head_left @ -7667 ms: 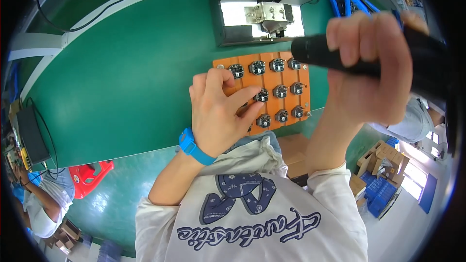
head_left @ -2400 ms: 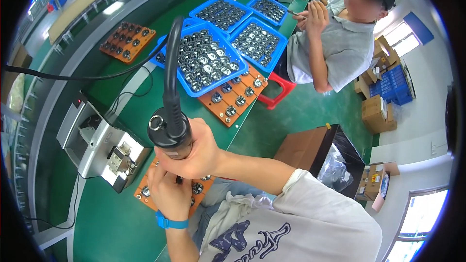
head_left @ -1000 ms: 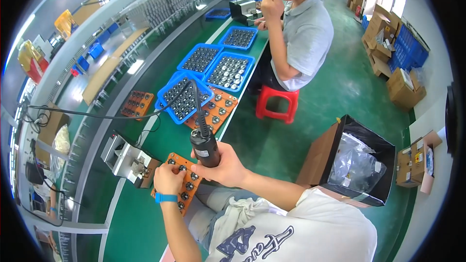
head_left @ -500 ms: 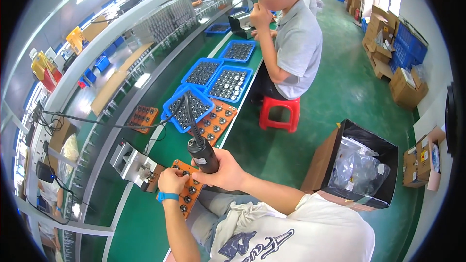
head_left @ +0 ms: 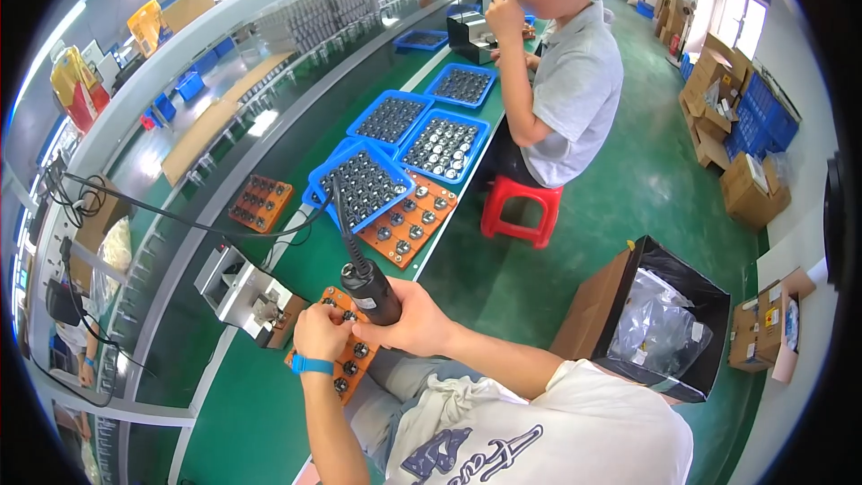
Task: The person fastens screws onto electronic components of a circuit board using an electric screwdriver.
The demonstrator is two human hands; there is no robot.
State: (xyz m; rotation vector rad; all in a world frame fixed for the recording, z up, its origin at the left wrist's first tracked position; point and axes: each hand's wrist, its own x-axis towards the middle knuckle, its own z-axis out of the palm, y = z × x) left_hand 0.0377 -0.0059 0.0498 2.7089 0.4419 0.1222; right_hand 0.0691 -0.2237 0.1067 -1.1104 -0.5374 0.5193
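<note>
My right hand (head_left: 420, 319) is wrapped round a black corded electric screwdriver (head_left: 370, 292), its cable rising from the top and its lower end hidden by my hands. Beside it, my left hand (head_left: 321, 332), with a blue wristband, has its fingers pinched together over an orange fixture board (head_left: 359, 376). Whatever those fingers hold is hidden. Small round black-and-metal parts sit in rows on this board, which lies at the bench edge, partly above my lap. Left of the board stands a silver metal device (head_left: 244, 298) with a brown block at its front.
Blue trays (head_left: 409, 190) of round metal parts stand farther along the green bench, one resting on an orange board (head_left: 406, 241). Another orange board (head_left: 260, 205) lies left. A co-worker (head_left: 575, 94) sits on a red stool (head_left: 521, 216). A cardboard box (head_left: 585, 305) stands right.
The view has shifted slightly, so trays and co-worker appear farther right. Both hands keep their grip over the orange board, with the screwdriver almost unmoved.
</note>
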